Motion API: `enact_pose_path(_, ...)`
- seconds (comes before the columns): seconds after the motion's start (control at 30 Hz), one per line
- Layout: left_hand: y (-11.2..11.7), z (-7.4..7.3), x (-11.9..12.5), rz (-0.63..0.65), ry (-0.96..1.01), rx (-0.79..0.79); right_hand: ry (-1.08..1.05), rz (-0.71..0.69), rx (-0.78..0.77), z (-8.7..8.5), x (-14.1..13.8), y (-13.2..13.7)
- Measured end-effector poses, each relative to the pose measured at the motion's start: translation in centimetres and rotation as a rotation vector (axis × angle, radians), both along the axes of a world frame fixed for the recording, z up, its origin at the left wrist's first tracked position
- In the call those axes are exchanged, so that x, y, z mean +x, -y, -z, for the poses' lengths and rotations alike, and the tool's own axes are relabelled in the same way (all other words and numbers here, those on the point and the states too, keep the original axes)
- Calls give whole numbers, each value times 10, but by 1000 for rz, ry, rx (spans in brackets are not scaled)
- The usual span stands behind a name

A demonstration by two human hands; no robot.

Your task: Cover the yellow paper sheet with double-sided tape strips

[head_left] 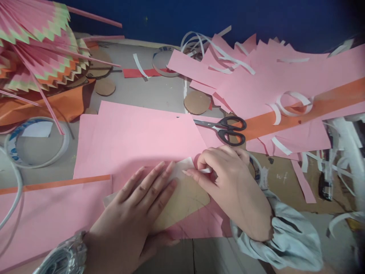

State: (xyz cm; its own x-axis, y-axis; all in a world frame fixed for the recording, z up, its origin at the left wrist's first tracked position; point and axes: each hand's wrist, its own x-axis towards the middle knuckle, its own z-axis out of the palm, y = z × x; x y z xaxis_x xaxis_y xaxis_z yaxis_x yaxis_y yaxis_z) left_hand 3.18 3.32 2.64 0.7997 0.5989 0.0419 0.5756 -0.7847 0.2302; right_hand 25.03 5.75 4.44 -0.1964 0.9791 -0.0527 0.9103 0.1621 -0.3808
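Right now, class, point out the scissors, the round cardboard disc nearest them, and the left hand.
Scissors (218, 125), head view: black plastic where the handles meet.
Cardboard disc (196, 102), head view: middle of its flat face.
Left hand (133, 208), head view: back of the hand.

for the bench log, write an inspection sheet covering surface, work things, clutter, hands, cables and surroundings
Surface: grey tabletop, partly covered
Work things: yellowish rounded-corner sheet over pink paper sheets
Clutter: black-handled metal scissors, curled white strips, round brown cardboard discs
Hands: left hand spread flat on that sheet; right hand pinching a white piece
Cables: curved white strand at left edge, possibly one
Surroundings: pleated multicoloured paper fans; dark blue surface beyond
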Motion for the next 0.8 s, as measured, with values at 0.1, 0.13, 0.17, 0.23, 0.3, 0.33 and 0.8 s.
enact_pose_path(0.1,0,0,-1,2,5,-2,2,-2,10,1,0,0)
enact_pose_path(0.13,0,0,-1,1,1,-3,4,-3,11,1,-1,0)
enact_pose_path(0.17,0,0,-1,2,-4,-5,5,-1,11,1,-1,1)
enact_pose_path(0.23,1,0,-1,3,-8,-4,4,1,10,1,-1,1)
enact_pose_path(0.3,1,-1,0,7,-10,-4,-2,2,16,0,0,2)
enact_pose_path(0.33,1,-1,0,8,-13,-5,-4,3,22,0,0,2)
enact_pose_path(0.8,0,1,0,5,-15,-17,67,0,69,1,0,3)
